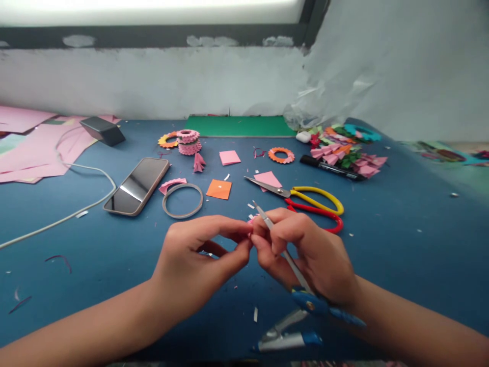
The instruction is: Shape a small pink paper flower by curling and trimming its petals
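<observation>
My left hand (pixel 198 255) and my right hand (pixel 305 250) meet above the blue table (pixel 401 219), fingertips pinched together on a tiny pink paper piece (pixel 250 221). My right hand also grips a thin metal tool with blue handles (pixel 294 278); its point sticks up past the fingers and a second arm hangs below the wrist. Just beyond the hands lie scissors with yellow and red handles (pixel 311 201), an orange paper square (pixel 219 189) and pink paper squares (pixel 229 157).
A phone (pixel 136 185) with a white cable (pixel 64 216) lies at left, beside a tape ring (pixel 182 200). Folded paper rings (pixel 188 141), an orange ring (pixel 281 155), a black marker (pixel 330 168), a pile of folded paper bits (pixel 346 150) and a green mat (pixel 240 126) lie further back.
</observation>
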Demonstrator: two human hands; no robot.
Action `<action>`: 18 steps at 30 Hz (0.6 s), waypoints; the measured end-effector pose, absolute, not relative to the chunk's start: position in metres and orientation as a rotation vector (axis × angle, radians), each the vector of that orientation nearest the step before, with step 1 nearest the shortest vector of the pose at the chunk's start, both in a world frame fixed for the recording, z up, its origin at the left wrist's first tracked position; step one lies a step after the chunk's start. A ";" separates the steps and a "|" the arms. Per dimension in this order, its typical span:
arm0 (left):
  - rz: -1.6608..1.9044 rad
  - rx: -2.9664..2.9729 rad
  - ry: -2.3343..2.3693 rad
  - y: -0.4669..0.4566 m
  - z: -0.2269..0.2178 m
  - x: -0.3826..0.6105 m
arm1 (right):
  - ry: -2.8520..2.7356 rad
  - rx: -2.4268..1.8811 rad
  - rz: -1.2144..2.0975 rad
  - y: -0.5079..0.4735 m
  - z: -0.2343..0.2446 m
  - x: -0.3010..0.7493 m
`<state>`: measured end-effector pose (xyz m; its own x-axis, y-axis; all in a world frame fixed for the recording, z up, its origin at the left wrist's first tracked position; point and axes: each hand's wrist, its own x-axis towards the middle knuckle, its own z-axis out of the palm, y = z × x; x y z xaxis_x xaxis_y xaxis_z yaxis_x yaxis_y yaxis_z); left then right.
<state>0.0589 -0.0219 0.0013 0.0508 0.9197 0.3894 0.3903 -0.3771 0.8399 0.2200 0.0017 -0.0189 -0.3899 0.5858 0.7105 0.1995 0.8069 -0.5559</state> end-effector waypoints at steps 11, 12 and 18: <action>1.249 1.610 1.326 -0.025 0.003 0.056 | -1.780 -0.595 0.778 0.000 -0.014 0.214; 1.248 1.597 1.322 -0.025 0.003 0.056 | -1.760 -0.598 0.805 -0.001 -0.013 0.214; 1.265 1.553 1.294 -0.023 0.004 0.057 | -1.722 -0.667 0.932 -0.002 -0.009 0.216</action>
